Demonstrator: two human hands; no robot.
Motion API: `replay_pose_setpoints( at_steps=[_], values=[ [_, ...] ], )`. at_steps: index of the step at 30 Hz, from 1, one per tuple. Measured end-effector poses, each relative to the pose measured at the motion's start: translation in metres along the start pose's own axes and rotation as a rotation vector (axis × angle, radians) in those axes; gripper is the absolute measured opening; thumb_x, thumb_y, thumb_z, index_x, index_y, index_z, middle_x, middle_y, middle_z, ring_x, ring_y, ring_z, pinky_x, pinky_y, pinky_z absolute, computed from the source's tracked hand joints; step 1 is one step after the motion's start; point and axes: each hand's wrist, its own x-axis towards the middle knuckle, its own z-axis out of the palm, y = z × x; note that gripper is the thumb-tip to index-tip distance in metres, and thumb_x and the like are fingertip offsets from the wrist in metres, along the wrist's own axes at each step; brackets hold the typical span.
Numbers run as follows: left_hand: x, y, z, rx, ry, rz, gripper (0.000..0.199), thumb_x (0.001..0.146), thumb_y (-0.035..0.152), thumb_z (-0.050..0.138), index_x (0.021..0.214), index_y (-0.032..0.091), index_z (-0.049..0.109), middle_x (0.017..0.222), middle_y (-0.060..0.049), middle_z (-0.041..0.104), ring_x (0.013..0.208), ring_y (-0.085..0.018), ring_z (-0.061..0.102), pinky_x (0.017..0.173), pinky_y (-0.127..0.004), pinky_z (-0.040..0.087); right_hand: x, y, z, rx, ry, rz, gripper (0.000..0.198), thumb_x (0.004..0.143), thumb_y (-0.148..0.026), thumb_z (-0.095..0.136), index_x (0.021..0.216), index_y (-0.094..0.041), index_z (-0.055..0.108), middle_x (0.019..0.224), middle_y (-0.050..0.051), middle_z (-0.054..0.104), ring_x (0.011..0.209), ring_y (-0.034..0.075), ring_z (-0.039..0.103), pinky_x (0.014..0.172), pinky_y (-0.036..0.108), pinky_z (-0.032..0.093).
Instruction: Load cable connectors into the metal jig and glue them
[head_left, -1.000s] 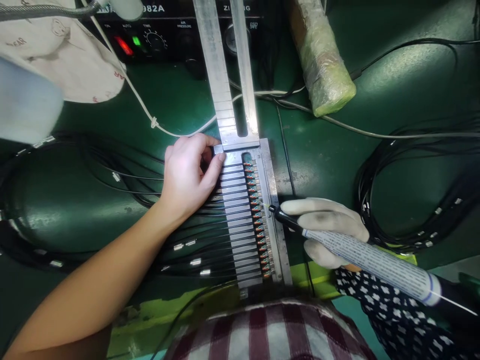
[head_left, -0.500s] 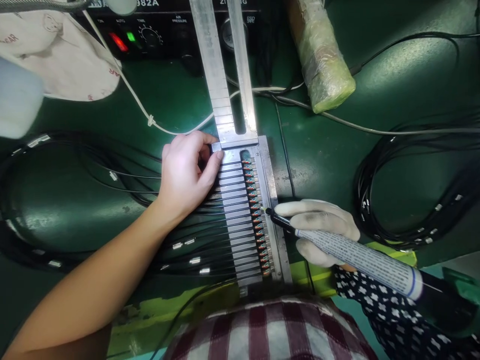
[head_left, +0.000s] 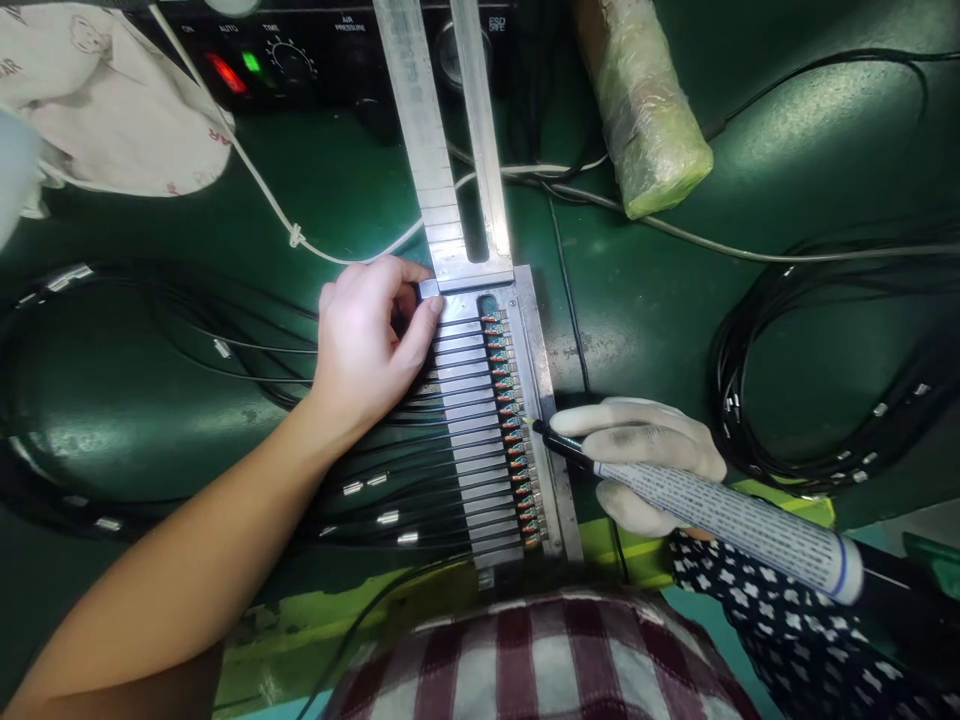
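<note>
A metal jig [head_left: 472,425] lies on the bench, with several black cables [head_left: 469,405] side by side in its slots. Small connectors [head_left: 517,435] with green boards and orange wires line up along its window. My left hand [head_left: 375,330], bare, pinches the jig's upper left corner between thumb and fingers. In a white glove, my right hand [head_left: 645,450] is closed around a marker pen [head_left: 720,520] with a printed white barrel. The pen's fine tip points left, close to the row of connectors; whether it touches one I cannot tell.
Behind stands a black control box [head_left: 300,70] with lit switches. A long slotted metal bar [head_left: 431,150] meets the jig's far end. Cable coils [head_left: 727,400] lie right and left. A plastic-wrapped block [head_left: 652,130] and a white cord [head_left: 277,210] are at the back.
The whole view has shifted slightly. The pen tip sits a touch lower along the connector row. My left hand keeps its hold on the jig's corner.
</note>
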Motion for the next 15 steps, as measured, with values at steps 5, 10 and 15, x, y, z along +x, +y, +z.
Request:
replay_pose_setpoints(
  at_steps=[5,10,15],
  values=[
    [0.0000,-0.0001,-0.0001,-0.010,0.013,0.006,0.011,0.090,0.032,0.058,0.096,0.024,0.060,0.074,0.000,0.058,0.079,-0.021,0.056,0.079,-0.039,0.043,0.0001,-0.0008,-0.0013,-0.011,-0.004,0.027,0.025,0.080,-0.014,0.069,0.104,-0.021,0.071,0.102,0.009,0.077,0.079,0.021,0.076,0.062,0.029,0.066],
    [0.0003,0.0013,-0.0014,0.000,-0.003,-0.002,0.010,0.091,0.033,0.056,0.096,0.025,0.059,0.076,0.000,0.058,0.081,-0.022,0.056,0.080,-0.041,0.044,0.0023,-0.0003,-0.0036,-0.001,-0.029,0.003,0.029,0.079,-0.012,0.068,0.106,-0.018,0.071,0.102,0.010,0.077,0.080,0.021,0.076,0.063,0.030,0.066],
    [0.0004,0.0020,-0.0025,0.019,-0.024,-0.023,0.011,0.092,0.035,0.054,0.098,0.026,0.059,0.078,-0.001,0.059,0.083,-0.022,0.058,0.082,-0.042,0.045,0.0048,0.0003,-0.0045,0.002,-0.040,0.009,0.033,0.077,-0.009,0.069,0.109,-0.020,0.070,0.106,0.009,0.076,0.084,0.021,0.076,0.065,0.028,0.066]
  ],
)
